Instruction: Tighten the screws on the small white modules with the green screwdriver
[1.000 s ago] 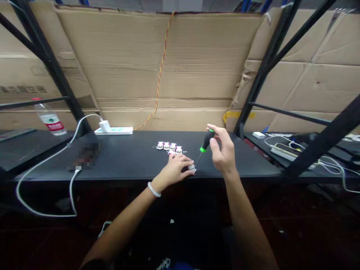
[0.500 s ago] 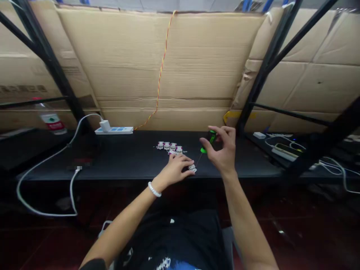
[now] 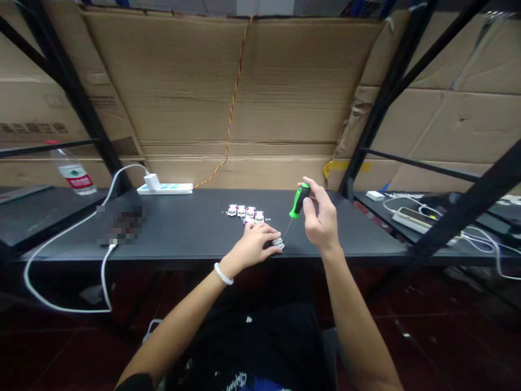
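Note:
My left hand (image 3: 260, 239) lies low over the black tabletop, its thumb and fingers pinching a small white connector block (image 3: 278, 243) near the front edge. In my right hand (image 3: 321, 214) is a green-and-black screwdriver (image 3: 300, 201), held by the handle between thumb and fingers. Its thin shaft slants down to the left, and the tip meets the block; the exact contact is too small to make out. Just beyond my left hand sit several small white-and-purple parts (image 3: 246, 212) in a row, one partly hidden by the fingers.
A white power strip (image 3: 171, 188) with a plugged-in charger stands at the back left. A white cable (image 3: 30, 271) loops over the front edge. Black shelf posts (image 3: 382, 98) flank the table (image 3: 195, 228). Off to the left is a bottle (image 3: 77, 174); cables and devices (image 3: 419, 217) lie right.
My right thumb and fingers have shifted around the screwdriver handle, which now shows more fully and leans slightly differently. My left hand and the block stay put. The picture's brightness has changed.

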Available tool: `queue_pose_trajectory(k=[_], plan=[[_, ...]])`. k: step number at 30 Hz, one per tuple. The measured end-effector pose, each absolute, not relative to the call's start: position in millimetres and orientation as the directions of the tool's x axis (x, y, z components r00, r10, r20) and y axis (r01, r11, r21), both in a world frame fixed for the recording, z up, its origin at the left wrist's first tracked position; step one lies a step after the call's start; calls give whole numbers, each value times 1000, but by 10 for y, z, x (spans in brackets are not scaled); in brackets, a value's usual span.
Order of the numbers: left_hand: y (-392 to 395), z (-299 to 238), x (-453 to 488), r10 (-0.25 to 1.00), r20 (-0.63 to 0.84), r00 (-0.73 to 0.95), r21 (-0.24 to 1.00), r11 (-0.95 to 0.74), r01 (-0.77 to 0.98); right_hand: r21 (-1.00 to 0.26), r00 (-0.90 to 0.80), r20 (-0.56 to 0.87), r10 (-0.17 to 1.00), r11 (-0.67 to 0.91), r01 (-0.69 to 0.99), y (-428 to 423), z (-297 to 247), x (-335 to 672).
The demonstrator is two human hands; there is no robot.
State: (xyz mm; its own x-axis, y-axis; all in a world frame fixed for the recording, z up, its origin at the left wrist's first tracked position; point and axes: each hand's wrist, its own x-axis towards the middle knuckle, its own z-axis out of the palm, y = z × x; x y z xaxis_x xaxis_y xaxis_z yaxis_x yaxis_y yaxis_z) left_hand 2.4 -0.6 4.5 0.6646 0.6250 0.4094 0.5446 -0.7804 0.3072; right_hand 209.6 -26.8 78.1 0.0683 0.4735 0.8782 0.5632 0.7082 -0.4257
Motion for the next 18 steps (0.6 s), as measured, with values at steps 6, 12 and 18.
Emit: queue_pose_trajectory(k=[6,12,18], plan=[[2,35,18,623,410,666,318,-782,536,-400,163,904,395,644,653,-279,785,2075],[-7,46,19,630,404,663,324,-777,540,-453,77,864,498,700,551,-298,802,2103],[-8,48,19,628,408,663,308,-778,547,-414,136,886,444,622,664,-292,809,2122]])
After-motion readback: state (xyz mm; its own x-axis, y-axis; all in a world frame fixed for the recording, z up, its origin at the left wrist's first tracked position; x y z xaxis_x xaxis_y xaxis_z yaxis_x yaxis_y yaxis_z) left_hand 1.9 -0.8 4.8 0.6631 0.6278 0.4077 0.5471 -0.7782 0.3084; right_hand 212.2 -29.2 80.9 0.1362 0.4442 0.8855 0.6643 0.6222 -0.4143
